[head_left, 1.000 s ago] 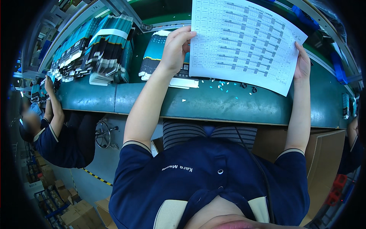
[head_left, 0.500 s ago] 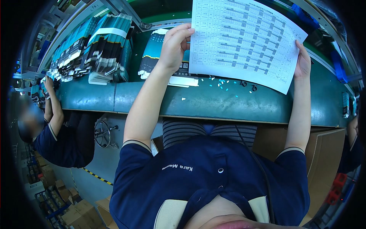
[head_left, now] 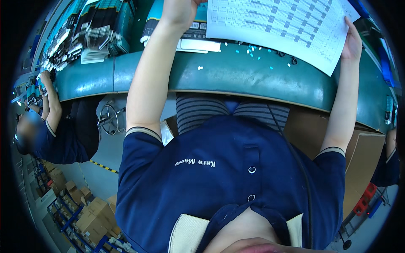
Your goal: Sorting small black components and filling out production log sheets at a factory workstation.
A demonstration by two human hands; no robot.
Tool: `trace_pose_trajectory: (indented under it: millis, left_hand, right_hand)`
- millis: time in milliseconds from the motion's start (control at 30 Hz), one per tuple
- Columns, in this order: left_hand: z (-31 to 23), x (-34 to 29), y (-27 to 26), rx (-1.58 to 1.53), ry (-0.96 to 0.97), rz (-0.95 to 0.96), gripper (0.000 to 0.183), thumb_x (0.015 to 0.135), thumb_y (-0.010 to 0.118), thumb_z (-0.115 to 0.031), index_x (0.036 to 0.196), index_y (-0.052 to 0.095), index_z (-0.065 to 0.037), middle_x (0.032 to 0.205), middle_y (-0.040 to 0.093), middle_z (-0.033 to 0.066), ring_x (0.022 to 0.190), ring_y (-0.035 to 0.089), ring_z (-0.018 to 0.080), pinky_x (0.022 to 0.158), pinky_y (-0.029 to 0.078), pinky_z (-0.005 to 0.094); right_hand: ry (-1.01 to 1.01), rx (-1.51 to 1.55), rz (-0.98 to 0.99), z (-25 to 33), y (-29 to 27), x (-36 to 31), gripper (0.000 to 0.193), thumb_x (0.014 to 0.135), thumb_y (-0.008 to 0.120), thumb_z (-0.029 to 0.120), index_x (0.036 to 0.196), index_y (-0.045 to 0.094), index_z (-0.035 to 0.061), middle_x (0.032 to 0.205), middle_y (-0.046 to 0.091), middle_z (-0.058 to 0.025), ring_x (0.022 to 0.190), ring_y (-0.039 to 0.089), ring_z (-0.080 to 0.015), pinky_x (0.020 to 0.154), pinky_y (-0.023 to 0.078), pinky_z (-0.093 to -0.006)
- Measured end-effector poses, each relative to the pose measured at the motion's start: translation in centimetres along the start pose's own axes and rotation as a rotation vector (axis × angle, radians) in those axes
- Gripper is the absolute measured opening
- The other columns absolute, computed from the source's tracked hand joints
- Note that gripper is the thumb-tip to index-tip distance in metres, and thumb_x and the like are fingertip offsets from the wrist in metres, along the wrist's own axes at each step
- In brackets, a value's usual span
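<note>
A large white printed sheet [head_left: 278, 31], covered with a table of rows and grey cells, is held up over the far part of the workbench. My left hand [head_left: 180, 13] pinches its left edge at the top of the picture, where the fingertips are partly cut off. On the other side, my right hand [head_left: 352, 41] grips the sheet's right edge between thumb and fingers. Just under my left forearm lie flat teal-and-black cartons [head_left: 192, 33], with a white flap [head_left: 198, 45] toward me. The upper part of the sheet is out of view.
Banded stacks of teal-and-black flat cartons [head_left: 101, 31] stand at the left of the green bench [head_left: 236, 76]. Small white and teal bits [head_left: 253, 52] and black rings [head_left: 294, 61] lie near the sheet. A co-worker [head_left: 55, 135] sits left; a cardboard box [head_left: 363, 162] stands right.
The view has tilted, so bench, hands and sheet appear higher and the sheet's top is cut off. My right hand is farther right in the picture. Both hands still hold the sheet.
</note>
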State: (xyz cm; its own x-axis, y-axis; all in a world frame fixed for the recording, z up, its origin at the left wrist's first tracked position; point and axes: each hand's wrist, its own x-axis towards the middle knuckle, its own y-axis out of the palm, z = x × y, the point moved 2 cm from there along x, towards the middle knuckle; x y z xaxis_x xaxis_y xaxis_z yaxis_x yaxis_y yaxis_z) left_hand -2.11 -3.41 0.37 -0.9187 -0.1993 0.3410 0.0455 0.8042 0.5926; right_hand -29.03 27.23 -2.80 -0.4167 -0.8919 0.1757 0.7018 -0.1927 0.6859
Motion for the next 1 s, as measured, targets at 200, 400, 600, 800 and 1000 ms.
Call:
trace_pose_trajectory:
  millis: [200,400,600,800,1000]
  left_hand:
    - [-0.7,-0.4,0.9,0.170,-0.071,-0.184,0.032,0.094,0.043,-0.025,0.101,0.063,-0.001,0.088,0.067,0.0064,0.076,0.063,0.0131,0.068,0.050,0.0255]
    - [-1.0,-0.1,0.3,0.477,0.107,-0.162,0.034,0.094,0.043,-0.027,0.103,0.062,-0.001,0.091,0.066,0.0072,0.079,0.062,0.0142,0.071,0.050,0.0272]
    - [-0.7,-0.1,0.0,0.457,0.088,-0.155,0.033,0.094,0.043,-0.027,0.103,0.063,-0.002,0.092,0.066,0.0070,0.080,0.063,0.0138,0.071,0.050,0.0269]
    - [-0.6,0.0,0.2,0.438,0.093,-0.160,0.030,0.094,0.044,-0.024,0.100,0.063,-0.001,0.088,0.067,0.0059,0.076,0.063,0.0126,0.068,0.050,0.0250]
    - [-0.3,0.0,-0.1,0.455,0.072,-0.171,0.029,0.094,0.045,-0.022,0.097,0.062,0.000,0.088,0.066,0.0050,0.076,0.062,0.0115,0.067,0.049,0.0243]
  right_hand:
    - [-0.096,-0.344,-0.236,-1.1,3.3,0.4,0.071,0.073,0.065,0.028,0.133,0.040,-0.0026,0.136,0.045,-0.0199,0.126,0.040,-0.0393,0.104,0.030,-0.0554]
    - [-0.102,-0.295,-0.246,-2.1,6.3,0.9,0.070,0.072,0.066,0.025,0.132,0.042,-0.0018,0.134,0.046,-0.0196,0.125,0.041,-0.0374,0.104,0.031,-0.0545]
    - [-0.100,-0.254,-0.222,-1.7,5.3,0.7,0.070,0.072,0.066,0.023,0.133,0.041,0.0009,0.135,0.046,-0.0170,0.125,0.041,-0.0364,0.104,0.031,-0.0535]
    - [-0.146,-0.121,-0.227,-0.5,0.9,0.8,0.046,0.084,0.062,0.016,0.127,0.051,0.0056,0.130,0.053,-0.0164,0.124,0.048,-0.0301,0.102,0.041,-0.0432]
    - [-0.099,-0.010,-0.119,0.0,-1.5,0.0,0.033,0.091,0.056,0.010,0.120,0.053,-0.0051,0.118,0.060,-0.0211,0.109,0.060,-0.0296,0.088,0.052,-0.0423]
